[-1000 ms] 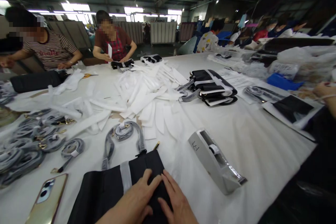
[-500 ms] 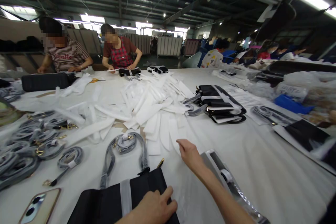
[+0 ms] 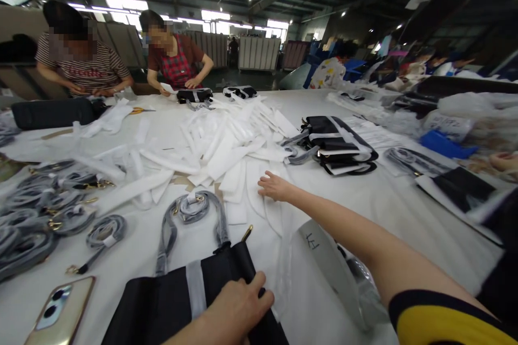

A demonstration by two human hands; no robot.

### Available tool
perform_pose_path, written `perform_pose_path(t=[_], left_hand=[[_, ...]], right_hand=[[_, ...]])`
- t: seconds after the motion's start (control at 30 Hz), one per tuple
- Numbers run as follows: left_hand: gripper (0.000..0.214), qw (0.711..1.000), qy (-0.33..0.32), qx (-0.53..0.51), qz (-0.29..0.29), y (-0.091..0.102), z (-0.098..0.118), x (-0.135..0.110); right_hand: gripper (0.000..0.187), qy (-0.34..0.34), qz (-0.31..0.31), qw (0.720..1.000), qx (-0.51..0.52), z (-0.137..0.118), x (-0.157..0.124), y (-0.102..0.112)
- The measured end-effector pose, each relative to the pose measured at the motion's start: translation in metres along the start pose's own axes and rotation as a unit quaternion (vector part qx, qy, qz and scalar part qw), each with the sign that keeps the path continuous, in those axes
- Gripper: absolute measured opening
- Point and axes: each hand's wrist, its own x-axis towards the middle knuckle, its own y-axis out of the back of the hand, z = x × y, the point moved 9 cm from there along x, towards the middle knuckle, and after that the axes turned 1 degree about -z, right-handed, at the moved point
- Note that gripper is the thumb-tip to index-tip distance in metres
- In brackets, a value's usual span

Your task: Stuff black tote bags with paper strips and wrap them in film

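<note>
A black handbag (image 3: 218, 285) with a pale strip round it lies in front of me, its wrapped grey handle (image 3: 222, 221) stretching away over the table. My left hand (image 3: 243, 304) grips the bag's right side, fingers bent over its edge. Farther out, my right hand (image 3: 275, 187) reaches over white foam sheets (image 3: 253, 188), fingers somewhat spread; nothing shows in them. Inside the handle loop sits a coiled strap (image 3: 193, 208). Under my right forearm is a grey panel (image 3: 329, 259) with dark marks, and part of a chain in clear plastic shows there.
Coiled straps (image 3: 28, 226) and a phone (image 3: 60, 312) lie at left. White foam pieces (image 3: 218, 156) pile up mid-table. Stacked black bags (image 3: 335, 143) stand right of them, a blue piece (image 3: 447, 144) beyond. Two co-workers (image 3: 176, 59) work across the table.
My right hand has moved forward and left onto the foam sheets, its fingers spreading from a closed shape. The grey panel beneath that arm now shows a marked face. My left hand stays on the handbag.
</note>
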Motion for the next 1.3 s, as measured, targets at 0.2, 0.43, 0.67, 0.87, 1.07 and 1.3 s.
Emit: perform_pose_path(t=[0.2,0.43,0.67,0.87,1.07,1.3], left_hand=[[0.062,1.0,0.017,-0.005,-0.011,-0.005,-0.001,-0.002],[0.065,0.999,0.034,-0.009,0.004,0.001,0.0,-0.007],[0.083,0.999,0.04,-0.021,0.001,-0.001,0.0,-0.011],[0.076,0.999,0.037,-0.021,0.029,-0.003,0.003,-0.016],[0.076,0.998,0.034,-0.045,0.005,-0.005,0.004,-0.014],[0.072,0.991,0.038,-0.116,-0.059,0.008,0.005,-0.02]], right_hand=[[0.02,0.011,-0.009,0.999,-0.04,-0.015,-0.019,0.001],[0.006,-0.019,0.054,0.998,-0.03,-0.001,-0.031,0.062],[0.026,-0.144,0.137,0.98,0.029,-0.043,-0.103,0.11],[0.036,-0.12,0.069,0.985,0.107,-0.142,-0.15,0.057],[0.023,-0.302,0.047,0.941,0.148,-0.151,-0.165,0.047],[0.04,-0.446,-0.018,0.865,0.229,-0.153,-0.178,0.003]])
